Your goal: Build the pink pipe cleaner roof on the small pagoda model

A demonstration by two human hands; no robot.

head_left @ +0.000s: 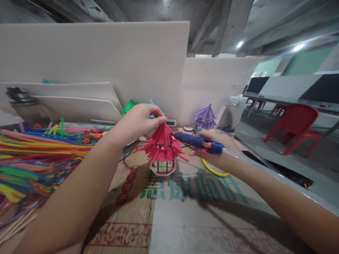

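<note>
A small pavilion model with a two-tiered roof of pinkish-red fuzzy stems stands upright on a pale base in front of me. At the roof's peak, the fingers of my left hand are pinched together on its tip. A bit of red shows between those fingers; I cannot tell whether it is a separate piece. My right hand is closed around a blue glue gun, its nozzle at the right side of the upper roof. A long clear glue stick runs out of the gun's back.
Bundles of coloured pipe cleaners lie on the left, with wooden sticks below. A purple-roofed model, a clear jar and a yellow ring are on the right. White boards stand behind; printed cardboard covers the table.
</note>
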